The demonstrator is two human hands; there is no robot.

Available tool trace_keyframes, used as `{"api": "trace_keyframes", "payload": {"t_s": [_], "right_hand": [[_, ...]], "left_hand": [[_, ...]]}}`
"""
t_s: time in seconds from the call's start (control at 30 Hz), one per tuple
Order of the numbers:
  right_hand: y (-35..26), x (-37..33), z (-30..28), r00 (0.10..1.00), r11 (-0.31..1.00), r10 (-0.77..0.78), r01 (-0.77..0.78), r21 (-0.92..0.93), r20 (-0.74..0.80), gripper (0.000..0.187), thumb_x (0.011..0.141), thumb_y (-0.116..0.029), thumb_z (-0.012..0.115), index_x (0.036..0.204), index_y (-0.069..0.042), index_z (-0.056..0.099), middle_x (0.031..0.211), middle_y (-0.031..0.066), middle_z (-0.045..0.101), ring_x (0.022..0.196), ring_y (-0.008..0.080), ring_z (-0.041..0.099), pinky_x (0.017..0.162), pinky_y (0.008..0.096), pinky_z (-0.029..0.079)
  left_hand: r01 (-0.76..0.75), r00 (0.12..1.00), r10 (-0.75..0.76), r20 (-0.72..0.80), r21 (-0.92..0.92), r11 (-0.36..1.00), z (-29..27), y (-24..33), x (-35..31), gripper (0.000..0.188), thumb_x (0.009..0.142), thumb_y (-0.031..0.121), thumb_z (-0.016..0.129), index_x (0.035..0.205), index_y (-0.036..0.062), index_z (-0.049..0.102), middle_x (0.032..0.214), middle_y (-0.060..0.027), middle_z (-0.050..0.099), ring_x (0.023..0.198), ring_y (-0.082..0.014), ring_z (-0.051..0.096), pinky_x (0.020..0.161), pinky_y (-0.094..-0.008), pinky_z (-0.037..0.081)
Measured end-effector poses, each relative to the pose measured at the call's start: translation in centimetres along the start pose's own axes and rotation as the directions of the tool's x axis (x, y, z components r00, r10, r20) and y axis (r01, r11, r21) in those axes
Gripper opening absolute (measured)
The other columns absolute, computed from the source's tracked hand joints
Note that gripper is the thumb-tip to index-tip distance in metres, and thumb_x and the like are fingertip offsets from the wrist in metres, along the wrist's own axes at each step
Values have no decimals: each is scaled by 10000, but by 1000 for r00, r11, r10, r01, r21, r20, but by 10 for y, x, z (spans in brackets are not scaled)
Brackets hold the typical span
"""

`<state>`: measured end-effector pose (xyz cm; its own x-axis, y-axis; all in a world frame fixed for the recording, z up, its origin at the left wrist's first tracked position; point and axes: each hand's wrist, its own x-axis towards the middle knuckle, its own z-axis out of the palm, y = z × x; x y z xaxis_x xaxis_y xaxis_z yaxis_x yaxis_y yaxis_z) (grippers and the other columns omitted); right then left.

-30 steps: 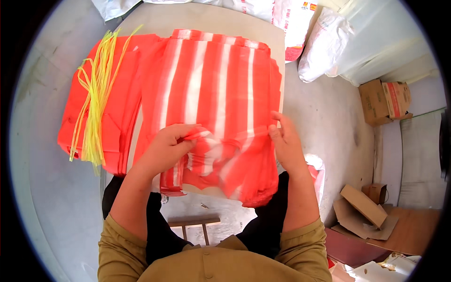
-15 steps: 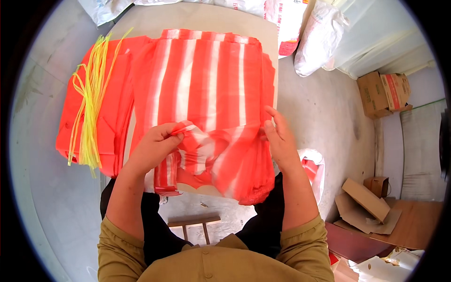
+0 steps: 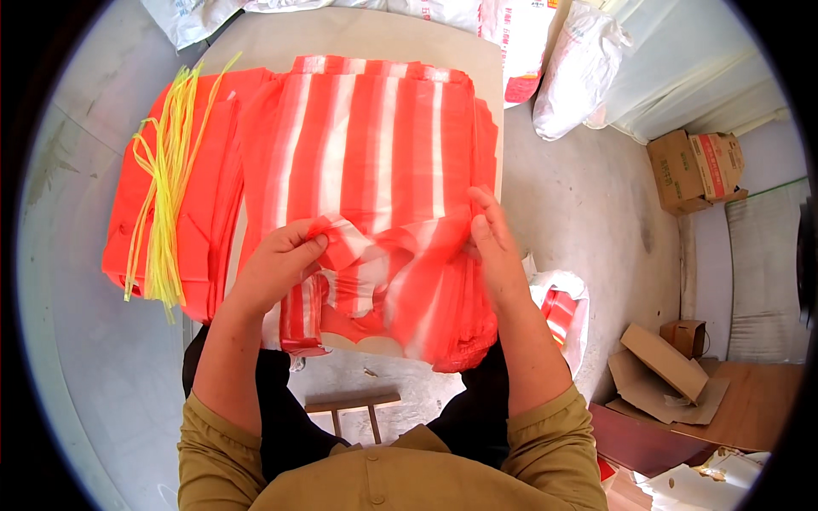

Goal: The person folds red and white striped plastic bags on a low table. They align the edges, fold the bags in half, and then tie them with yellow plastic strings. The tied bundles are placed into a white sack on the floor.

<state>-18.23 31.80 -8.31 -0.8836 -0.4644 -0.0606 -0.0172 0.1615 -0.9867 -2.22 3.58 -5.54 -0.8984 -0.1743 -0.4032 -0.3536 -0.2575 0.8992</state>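
A stack of red-and-white striped plastic bags lies on the table before me. My left hand is closed in a pinch on the near edge of the top bag, which is lifted and crumpled. At the stack's right side, my right hand has its forefinger stretched out and thumb apart from it. It touches the raised right part of that bag; its lower fingers are partly hidden. Between my hands the bag's film gapes in loose folds. A folded striped bundle sits under the near left part.
Left of the stack lies a pile of plain red bags with yellow plastic strips across it. The pale table top shows beyond. White sacks, cardboard boxes and an open carton stand around. A white sack with striped bags is at right.
My right hand has moved slightly left and up against the bag. The bag's edge between my hands has risen and spread. My left hand has shifted only a little.
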Motion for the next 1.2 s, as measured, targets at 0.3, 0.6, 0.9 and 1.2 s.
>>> {"api": "trace_keyframes", "payload": {"t_s": [0.3, 0.6, 0.9, 1.2], "right_hand": [[-32, -24, -8, 916, 974, -162, 88, 211, 367, 535, 1118, -377, 473, 1486, 5, 541, 1513, 127, 574, 1484, 260, 447, 1253, 416, 281], [-40, -36, -36, 738, 976, -31, -124, 181, 674, 599, 1094, -484, 531, 1378, 37, 613, 1236, 155, 731, 1226, 257, 663, 1055, 381, 469], [-40, -35, -20, 737, 944, -42, -193, 269, 675, 485, 1079, -392, 545, 1313, 20, 646, 1155, 142, 751, 1108, 205, 696, 851, 246, 486], [-40, -15, 17, 797, 947, 226, -316, 67, 560, 501, 874, 86, 460, 1340, 6, 623, 1263, 58, 676, 1072, 105, 643, 867, 271, 508]], "left_hand": [[-225, 974, 210, 81, 290, 930, 1, -8, 1, 269, 1071, 84, 580, 1302, -8, 683, 1278, -42, 709, 1129, -130, 650, 968, -290, 519], [-538, 825, 444, 351, 731, 421, 4, -5, -7, 216, 904, -23, 666, 1112, 7, 719, 1429, -168, 652, 1287, -385, 600, 1087, -461, 485], [-560, 780, 522, 345, 758, 335, 8, -14, -7, 155, 843, 15, 691, 996, 6, 718, 1337, -178, 686, 1239, -382, 620, 1055, -471, 497], [-551, 764, 505, 402, 813, 187, 13, -17, -13, 409, 785, -39, 678, 1170, 77, 752, 1420, -164, 628, 1316, -380, 574, 1118, -490, 453]]}}
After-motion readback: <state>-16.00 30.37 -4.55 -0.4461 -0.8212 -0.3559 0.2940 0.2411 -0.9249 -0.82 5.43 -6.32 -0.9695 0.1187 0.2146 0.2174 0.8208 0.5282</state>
